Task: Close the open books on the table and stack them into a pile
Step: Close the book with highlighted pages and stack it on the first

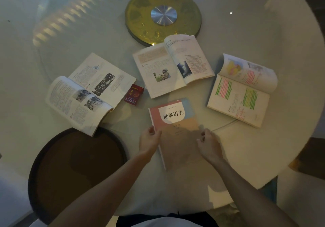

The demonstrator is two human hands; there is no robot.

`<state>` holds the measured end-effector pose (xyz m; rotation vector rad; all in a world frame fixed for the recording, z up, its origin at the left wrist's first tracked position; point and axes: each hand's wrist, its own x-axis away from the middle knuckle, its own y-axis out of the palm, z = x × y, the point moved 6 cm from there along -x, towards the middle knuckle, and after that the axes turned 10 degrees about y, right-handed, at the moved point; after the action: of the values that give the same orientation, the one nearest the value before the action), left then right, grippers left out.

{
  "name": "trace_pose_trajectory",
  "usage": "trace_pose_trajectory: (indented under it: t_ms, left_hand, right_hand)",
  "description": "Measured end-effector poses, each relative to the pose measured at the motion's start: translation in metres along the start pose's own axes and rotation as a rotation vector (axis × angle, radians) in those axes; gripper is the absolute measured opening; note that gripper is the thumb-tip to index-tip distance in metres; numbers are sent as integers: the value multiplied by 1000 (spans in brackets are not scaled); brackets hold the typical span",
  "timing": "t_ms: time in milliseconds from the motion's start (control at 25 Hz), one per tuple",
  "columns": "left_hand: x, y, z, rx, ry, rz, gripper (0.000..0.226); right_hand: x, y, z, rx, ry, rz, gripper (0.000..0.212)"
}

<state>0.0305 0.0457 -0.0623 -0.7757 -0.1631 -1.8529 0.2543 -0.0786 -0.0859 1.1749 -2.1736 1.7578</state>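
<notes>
A closed book with a pink and orange cover (pixel 175 121) lies flat on the round white table (pixel 263 147) right in front of me. My left hand (pixel 149 141) grips its left edge, thumb on the cover. My right hand (pixel 208 141) rests on its right edge with fingers curled. Three books lie open around it: one with black-and-white photos (pixel 89 91) at the left, one with a soldier photo (pixel 173 65) behind the closed book, and one with green and pink highlighting (pixel 241 93) at the right.
A red cigarette pack (pixel 134 94) lies between the left open book and the closed one. A gold turntable disc with a silver hub (pixel 140 15) sits at the table's middle. A dark round stool (pixel 75 165) stands at the lower left, under the left book's corner.
</notes>
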Motion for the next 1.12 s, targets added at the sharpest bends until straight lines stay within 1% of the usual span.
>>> trace_pose_trajectory:
  t_ms: [120, 200, 280, 320, 360, 400, 480, 560, 640, 720, 760, 840, 880, 920, 960, 1000, 1120]
  left_hand:
    - [-5, -5, 7, -22, 54, -17, 36]
    - [-6, -5, 11, -71, 93, -32, 43]
    - [-7, -3, 18, -208, 175, 12, 51]
    - [-8, 1, 26, -285, 233, 43, 51]
    - [-11, 12, 37, -315, 289, 53, 48]
    - [-16, 21, 49, -291, 321, 33, 45]
    - [-25, 53, 72, -231, 317, -54, 42]
    - [-36, 95, 99, -236, 276, -134, 48]
    - [-47, 138, 121, -246, 250, -177, 54]
    - [-57, 178, 135, -255, 217, -192, 61]
    - [-62, 192, 138, -260, 191, -190, 64]
    - [-70, 219, 140, -280, 144, -191, 70]
    - [-72, 226, 139, -298, 126, -194, 72]
    - [-73, 230, 137, -314, 113, -190, 72]
    - [-74, 235, 135, -326, 106, -174, 69]
    - [-74, 238, 134, -322, 100, -150, 65]
    - [-67, 242, 131, -315, 73, -128, 53]
  right_hand:
    - [8, 3, 6, -102, 30, -29, 15]
    - [13, 1, 8, -178, 57, -68, 12]
    - [16, -5, 10, -253, 75, -111, 4]
    - [14, -12, 13, -295, 76, -110, 4]
    - [7, -23, 19, -344, 81, -88, 6]
    - [-1, -36, 22, -377, 82, -49, 7]
    - [-22, -71, 35, -428, 87, 55, 6]
    - [-52, -109, 61, -531, 151, 139, 14]
    - [-81, -141, 90, -593, 233, 202, 33]
    - [-107, -165, 117, -573, 293, 248, 53]
    - [-119, -170, 127, -551, 316, 238, 59]
    - [-140, -174, 149, -584, 341, 139, 63]
    - [-145, -171, 155, -655, 338, 77, 60]
    - [-149, -168, 160, -708, 337, 26, 50]
    - [-153, -167, 166, -727, 322, -1, 35]
    - [-156, -167, 168, -726, 297, -2, 24]
    - [-160, -165, 167, -750, 274, -8, 15]
